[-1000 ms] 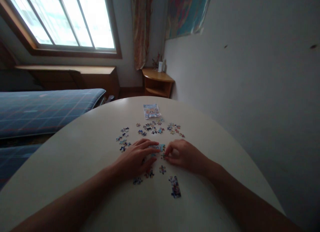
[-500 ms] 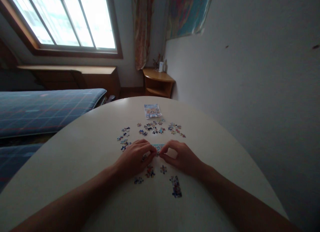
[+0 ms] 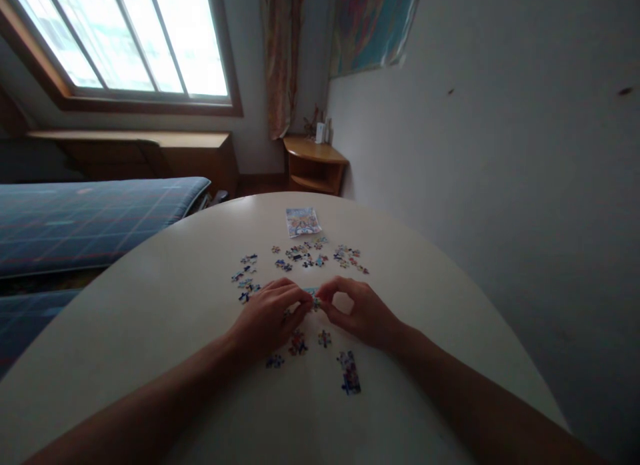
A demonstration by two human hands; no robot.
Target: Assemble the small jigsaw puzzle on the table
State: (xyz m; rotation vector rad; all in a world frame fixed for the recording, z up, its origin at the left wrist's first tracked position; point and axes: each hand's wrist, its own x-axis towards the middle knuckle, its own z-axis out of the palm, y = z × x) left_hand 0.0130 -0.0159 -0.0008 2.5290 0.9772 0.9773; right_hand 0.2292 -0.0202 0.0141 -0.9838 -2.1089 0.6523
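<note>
My left hand (image 3: 275, 311) and my right hand (image 3: 357, 308) meet at the middle of the table, thumbs and forefingers pinched close together. Between the fingertips shows a small jigsaw piece (image 3: 316, 303), which both hands grip at its edges. Just behind it a light blue joined strip of puzzle (image 3: 311, 291) is partly covered by my fingers. Nearer to me lie a single piece (image 3: 325, 338), a reddish cluster of pieces (image 3: 299, 343), a dark piece or pair (image 3: 275, 361) and a joined rectangular section (image 3: 350, 372). A few pieces are half hidden under my left hand.
Loose jigsaw pieces lie in groups behind my hands: left (image 3: 245, 277), centre (image 3: 303, 253) and right (image 3: 350, 255). Farther back is a printed picture sheet (image 3: 303, 221). The round white table (image 3: 165, 278) borders a wall on the right and a plaid mattress (image 3: 100, 218) on the left.
My right hand's fingertips have shifted slightly, and more of the small piece shows between the hands. The whole view has moved a little; the other pieces lie as before.
</note>
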